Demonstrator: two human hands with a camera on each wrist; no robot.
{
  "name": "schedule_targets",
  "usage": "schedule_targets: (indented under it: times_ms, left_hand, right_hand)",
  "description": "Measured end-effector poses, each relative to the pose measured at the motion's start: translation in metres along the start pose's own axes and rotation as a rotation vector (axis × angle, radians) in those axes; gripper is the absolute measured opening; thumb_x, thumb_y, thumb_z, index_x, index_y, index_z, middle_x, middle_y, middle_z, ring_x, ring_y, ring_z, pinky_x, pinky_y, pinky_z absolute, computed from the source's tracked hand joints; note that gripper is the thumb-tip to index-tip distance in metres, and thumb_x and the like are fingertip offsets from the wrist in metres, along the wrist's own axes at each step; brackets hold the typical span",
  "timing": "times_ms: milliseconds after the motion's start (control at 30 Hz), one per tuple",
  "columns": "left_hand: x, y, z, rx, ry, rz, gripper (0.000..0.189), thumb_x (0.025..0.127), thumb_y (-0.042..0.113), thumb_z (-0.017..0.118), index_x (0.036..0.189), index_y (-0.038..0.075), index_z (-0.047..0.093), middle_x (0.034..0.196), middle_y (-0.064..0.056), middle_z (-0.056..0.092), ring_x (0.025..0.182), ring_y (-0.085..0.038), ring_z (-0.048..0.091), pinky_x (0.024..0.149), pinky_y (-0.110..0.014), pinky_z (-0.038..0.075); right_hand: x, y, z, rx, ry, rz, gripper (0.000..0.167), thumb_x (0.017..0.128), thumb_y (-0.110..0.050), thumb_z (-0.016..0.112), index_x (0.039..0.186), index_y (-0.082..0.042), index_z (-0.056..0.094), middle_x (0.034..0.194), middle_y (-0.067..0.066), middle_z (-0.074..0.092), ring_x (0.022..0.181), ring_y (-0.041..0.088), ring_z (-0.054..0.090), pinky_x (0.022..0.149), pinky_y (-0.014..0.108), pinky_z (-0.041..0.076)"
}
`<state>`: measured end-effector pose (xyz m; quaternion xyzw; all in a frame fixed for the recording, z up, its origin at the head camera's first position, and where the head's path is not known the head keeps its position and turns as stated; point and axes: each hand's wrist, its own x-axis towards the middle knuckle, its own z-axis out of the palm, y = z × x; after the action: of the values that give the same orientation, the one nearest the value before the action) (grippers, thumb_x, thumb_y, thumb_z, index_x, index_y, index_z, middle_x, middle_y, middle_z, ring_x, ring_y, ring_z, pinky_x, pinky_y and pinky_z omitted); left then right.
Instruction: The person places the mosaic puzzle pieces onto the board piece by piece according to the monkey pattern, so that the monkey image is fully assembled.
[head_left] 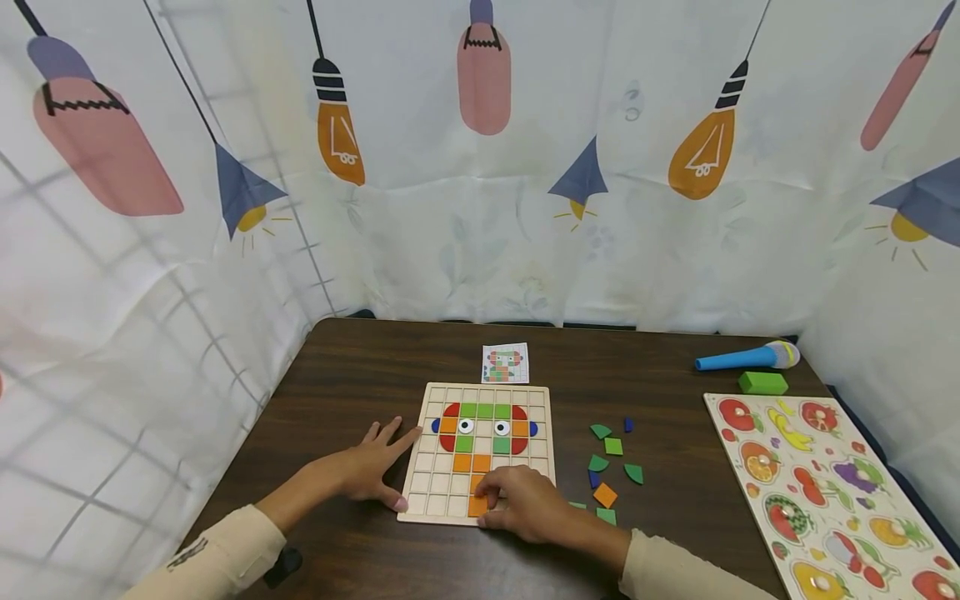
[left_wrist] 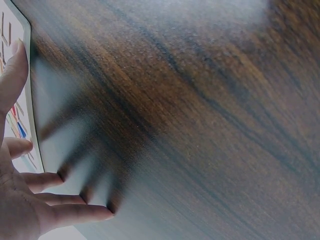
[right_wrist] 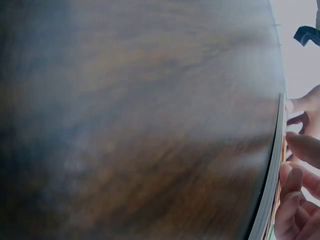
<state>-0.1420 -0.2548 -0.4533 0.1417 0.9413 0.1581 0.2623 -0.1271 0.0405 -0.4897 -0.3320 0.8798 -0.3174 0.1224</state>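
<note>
A wooden grid board (head_left: 438, 483) lies on the table, partly filled with red, green, orange and blue tiles and two eye tiles that form a figure. My left hand (head_left: 367, 471) has its fingers spread, with thumb and index fingertip at the board's left edge; in the left wrist view the other fingers (left_wrist: 75, 212) reach toward the tabletop. My right hand (head_left: 525, 504) is over the lower middle of the board, its curled thumb and index finger pinching an orange square tile (head_left: 476, 506) at the bottom row. In the right wrist view those fingertips (right_wrist: 295, 145) are at the board's edge.
Loose tiles, including an orange square (head_left: 605, 496) and a green quarter-round (head_left: 633, 474), lie right of the board. A pattern card (head_left: 505, 364) sits behind it. Farther right are a fruit puzzle board (head_left: 765, 462), a green block (head_left: 763, 383) and a blue toy microphone (head_left: 738, 359).
</note>
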Motion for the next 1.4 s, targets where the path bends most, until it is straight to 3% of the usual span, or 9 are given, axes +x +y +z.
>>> schedule_targets:
  times_ms: [567, 733, 833, 1067, 1267, 1400]
  left_hand:
    - [0.0, -0.002, 0.001, -0.01, 0.001, 0.016, 0.112, 0.075, 0.047, 0.084, 0.161, 0.017, 0.02, 0.165, -0.028, 0.006, 0.146, -0.063, 0.006, 0.099, -0.074, 0.038]
    - [-0.001, -0.003, 0.001, -0.014, -0.006, 0.026, 0.111, 0.076, 0.046, 0.084, 0.162, 0.016, 0.019, 0.165, -0.028, 0.004, 0.146, -0.063, 0.005, 0.098, -0.074, 0.038]
    - [0.0, -0.003, 0.001, -0.012, -0.011, 0.023, 0.111, 0.077, 0.046, 0.083, 0.162, 0.017, 0.018, 0.166, -0.028, 0.004, 0.146, -0.063, 0.005, 0.099, -0.074, 0.037]
    - [-0.001, 0.0, 0.0, -0.018, -0.007, 0.021, 0.112, 0.076, 0.045, 0.084, 0.162, 0.016, 0.019, 0.165, -0.028, 0.004, 0.146, -0.063, 0.005, 0.098, -0.076, 0.036]
    - [0.0, -0.001, 0.001, -0.014, -0.009, 0.013, 0.112, 0.076, 0.047, 0.084, 0.162, 0.018, 0.018, 0.166, -0.027, 0.004, 0.147, -0.061, 0.005, 0.1, -0.075, 0.036]
    - [0.001, -0.002, 0.001, -0.009, -0.01, 0.012, 0.112, 0.076, 0.047, 0.083, 0.162, 0.018, 0.018, 0.166, -0.027, 0.004, 0.147, -0.061, 0.005, 0.1, -0.075, 0.035]
  right_hand:
    - [0.003, 0.002, -0.003, -0.044, 0.005, -0.022, 0.019, 0.085, -0.028, 0.082, 0.101, -0.019, 0.079, 0.078, -0.016, 0.062, 0.071, -0.004, 0.05, 0.064, 0.017, 0.042]
    - [0.001, 0.008, -0.01, -0.021, -0.021, -0.074, 0.018, 0.09, -0.029, 0.077, 0.103, -0.018, 0.079, 0.081, -0.018, 0.063, 0.076, -0.004, 0.053, 0.07, 0.018, 0.044]
    - [-0.003, 0.018, -0.02, 0.042, -0.035, -0.093, 0.011, 0.093, -0.028, 0.073, 0.098, -0.018, 0.077, 0.081, -0.018, 0.064, 0.075, -0.002, 0.053, 0.07, 0.018, 0.045]
    - [-0.021, 0.052, -0.055, 0.167, -0.013, -0.066, 0.006, 0.096, -0.027, 0.07, 0.091, -0.024, 0.071, 0.081, -0.015, 0.062, 0.059, -0.001, 0.047, 0.054, 0.018, 0.043]
    - [-0.049, 0.084, -0.085, 0.185, -0.098, -0.045, 0.008, 0.095, -0.033, 0.071, 0.096, -0.026, 0.071, 0.089, -0.012, 0.063, 0.07, 0.002, 0.052, 0.06, 0.02, 0.046]
    - [-0.068, 0.099, -0.093, 0.17, -0.14, -0.055, 0.012, 0.091, -0.036, 0.074, 0.096, -0.026, 0.071, 0.091, -0.011, 0.063, 0.074, 0.001, 0.053, 0.063, 0.02, 0.047]
